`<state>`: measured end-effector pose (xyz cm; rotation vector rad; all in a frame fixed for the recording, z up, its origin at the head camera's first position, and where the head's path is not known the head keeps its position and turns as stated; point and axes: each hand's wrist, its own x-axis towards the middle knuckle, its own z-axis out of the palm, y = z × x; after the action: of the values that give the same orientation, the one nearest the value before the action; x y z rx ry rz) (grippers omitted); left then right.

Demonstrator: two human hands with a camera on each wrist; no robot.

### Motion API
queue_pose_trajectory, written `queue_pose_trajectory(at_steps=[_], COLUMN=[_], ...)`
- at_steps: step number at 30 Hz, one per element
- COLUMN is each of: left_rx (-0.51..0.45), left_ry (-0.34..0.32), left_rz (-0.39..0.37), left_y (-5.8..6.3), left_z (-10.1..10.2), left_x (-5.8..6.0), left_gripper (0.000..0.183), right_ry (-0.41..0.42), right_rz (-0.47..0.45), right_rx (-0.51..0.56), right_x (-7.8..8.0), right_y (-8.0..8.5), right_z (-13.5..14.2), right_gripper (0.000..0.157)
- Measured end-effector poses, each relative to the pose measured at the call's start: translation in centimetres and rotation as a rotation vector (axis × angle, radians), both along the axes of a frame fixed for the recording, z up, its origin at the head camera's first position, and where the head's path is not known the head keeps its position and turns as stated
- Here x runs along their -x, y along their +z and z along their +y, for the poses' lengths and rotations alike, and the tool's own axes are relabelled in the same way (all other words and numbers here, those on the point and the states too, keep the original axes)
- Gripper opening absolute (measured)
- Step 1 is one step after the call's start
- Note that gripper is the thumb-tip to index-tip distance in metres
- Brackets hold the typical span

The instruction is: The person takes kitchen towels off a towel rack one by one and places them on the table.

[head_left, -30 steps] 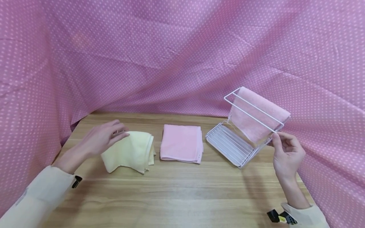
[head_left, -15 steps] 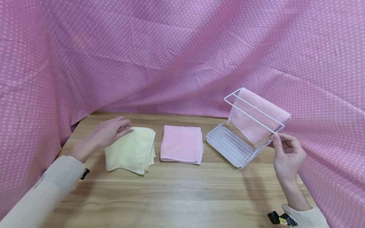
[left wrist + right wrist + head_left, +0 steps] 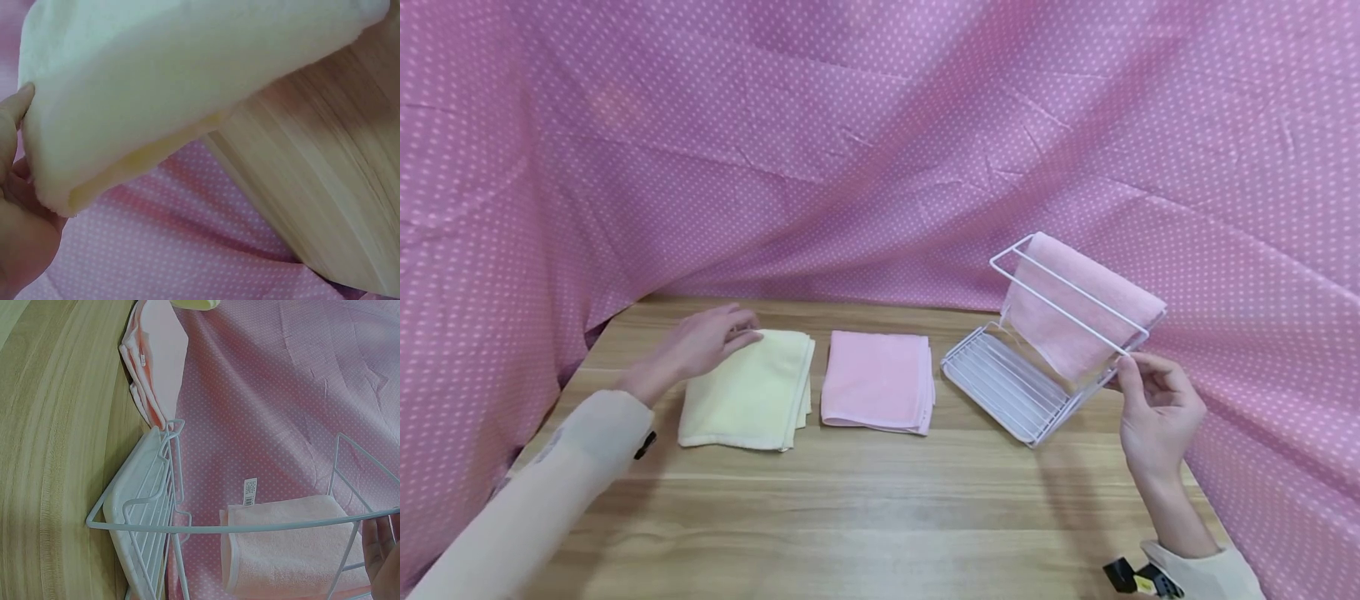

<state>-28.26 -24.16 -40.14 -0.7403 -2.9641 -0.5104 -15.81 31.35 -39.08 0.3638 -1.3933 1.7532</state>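
A folded yellow towel (image 3: pixel 752 396) hangs from my left hand (image 3: pixel 703 346), whose thumb and fingers pinch its far left corner. In the left wrist view the thumb presses one face of the yellow towel (image 3: pixel 150 81). My right hand (image 3: pixel 1161 412) grips the upper right corner of a white wire rack (image 3: pixel 1011 387). Over the rack's top bars drapes a pink towel (image 3: pixel 1075 287), with a white label (image 3: pixel 250 492) visible in the right wrist view. Between the hands, a second pink towel (image 3: pixel 877 379) lies folded flat on the table.
The wooden table (image 3: pixel 880 508) carries everything. A pink dotted curtain (image 3: pixel 820 150) closes in the back and both sides. At the rack's foot is a shallow white slatted tray (image 3: pixel 134 506).
My left hand has moved right and slightly away, carrying the yellow towel, which now lies flatter and straighter beside the folded pink one. The right hand and the rack have barely moved.
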Motion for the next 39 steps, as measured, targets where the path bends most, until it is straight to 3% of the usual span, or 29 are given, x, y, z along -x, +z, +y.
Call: queue_pose_trajectory(at_steps=[19,39], left_rx=[-0.042,-0.127], left_ry=[0.058,0.150], left_rz=[-0.062,-0.116], left_y=[-2.9,-4.6], left_z=[0.4,1.1], left_x=[3.2,5.1], left_gripper=[0.027,0.025], right_ry=[-0.006,-0.001], right_rz=[0.005,-0.002], right_rx=[0.020,0.013], right_x=[-0.2,-0.1], right_y=[0.1,0.2], right_z=[-0.2,-0.1], right_gripper=[0.008,0.010])
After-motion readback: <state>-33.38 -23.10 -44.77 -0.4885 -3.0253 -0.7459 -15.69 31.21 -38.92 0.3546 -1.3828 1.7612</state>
